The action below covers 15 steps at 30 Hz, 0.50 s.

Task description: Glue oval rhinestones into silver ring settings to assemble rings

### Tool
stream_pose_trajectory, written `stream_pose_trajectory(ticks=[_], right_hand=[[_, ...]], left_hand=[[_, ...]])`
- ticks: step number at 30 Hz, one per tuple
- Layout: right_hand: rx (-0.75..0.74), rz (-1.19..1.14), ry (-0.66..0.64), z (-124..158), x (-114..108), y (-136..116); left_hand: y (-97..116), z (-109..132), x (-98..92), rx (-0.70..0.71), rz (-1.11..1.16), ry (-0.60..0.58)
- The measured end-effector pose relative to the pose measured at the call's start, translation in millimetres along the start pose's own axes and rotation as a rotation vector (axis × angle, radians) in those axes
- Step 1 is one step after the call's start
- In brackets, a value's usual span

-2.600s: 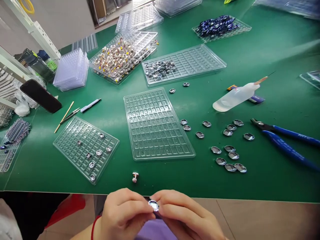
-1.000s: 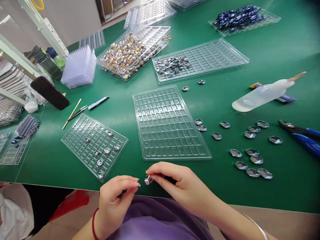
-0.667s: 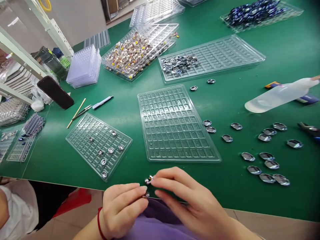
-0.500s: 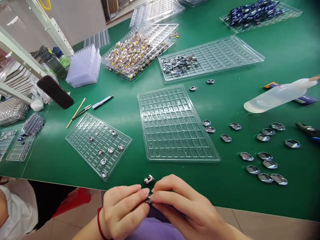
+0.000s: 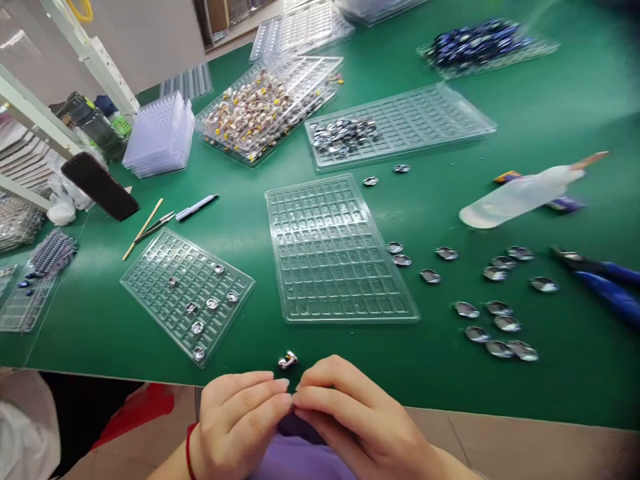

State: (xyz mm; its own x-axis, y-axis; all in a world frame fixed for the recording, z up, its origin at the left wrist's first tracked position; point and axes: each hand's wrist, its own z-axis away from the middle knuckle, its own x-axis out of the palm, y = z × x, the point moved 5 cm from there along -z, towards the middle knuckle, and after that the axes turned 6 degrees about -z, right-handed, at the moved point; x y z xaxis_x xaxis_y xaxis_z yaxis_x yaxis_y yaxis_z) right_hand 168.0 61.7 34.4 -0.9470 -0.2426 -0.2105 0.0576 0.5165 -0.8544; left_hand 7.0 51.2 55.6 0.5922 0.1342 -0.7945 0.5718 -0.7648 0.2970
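Note:
My left hand (image 5: pixel 245 417) and my right hand (image 5: pixel 345 413) meet at the table's near edge, fingertips pinched together. Between them is a small shiny metallic piece, now almost wholly covered by the fingers. Just beyond the fingertips lies a small silvery part (image 5: pixel 288 361) with a white and yellow bit on it. A clear compartment tray (image 5: pixel 343 260) rests ahead of my hands. To its left, a smaller clear tray (image 5: pixel 165 267) carries several small silvery parts. On the right, several oval silvery pieces (image 5: pixel 467 309) lie loose on the green table (image 5: pixel 380 373).
Blue-handled pliers (image 5: pixel 595 270) and a translucent squeeze bottle (image 5: pixel 520 200) lie at right. Trays of small white-and-yellow parts (image 5: pixel 250 110), silvery pieces (image 5: pixel 343 135) and dark blue pieces (image 5: pixel 475 43) are farther back. Tweezers (image 5: pixel 155 227), a pen (image 5: pixel 197 207) and a phone (image 5: pixel 100 187) are left.
The view has swung right, so table items appear shifted left and more of the pliers shows. Both hands keep their pinch; the metallic piece between them is now more hidden.

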Motion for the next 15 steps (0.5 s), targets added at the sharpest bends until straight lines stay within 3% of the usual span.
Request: stream_pose_trajectory(ticks=[4,10,13,15], right_hand=[[0.052,0.025,0.033,5.9,-5.4,7.6],[0.069,0.157,0.092,7.9,-24.8,10.7],[0.040,0.345,0.167,12.6,-50.8,14.6],[0.054,0.483,0.275,20.2,-79.7,21.2]], left_hand=[[-4.1,-9.6,8.6,-0.002,0.013,-0.005],[-3.3,-29.2,29.4,0.162,0.041,0.027],[-8.6,-33.3,31.3,0.178,0.034,0.009],[-18.2,-30.7,27.3,0.127,0.022,0.016]])
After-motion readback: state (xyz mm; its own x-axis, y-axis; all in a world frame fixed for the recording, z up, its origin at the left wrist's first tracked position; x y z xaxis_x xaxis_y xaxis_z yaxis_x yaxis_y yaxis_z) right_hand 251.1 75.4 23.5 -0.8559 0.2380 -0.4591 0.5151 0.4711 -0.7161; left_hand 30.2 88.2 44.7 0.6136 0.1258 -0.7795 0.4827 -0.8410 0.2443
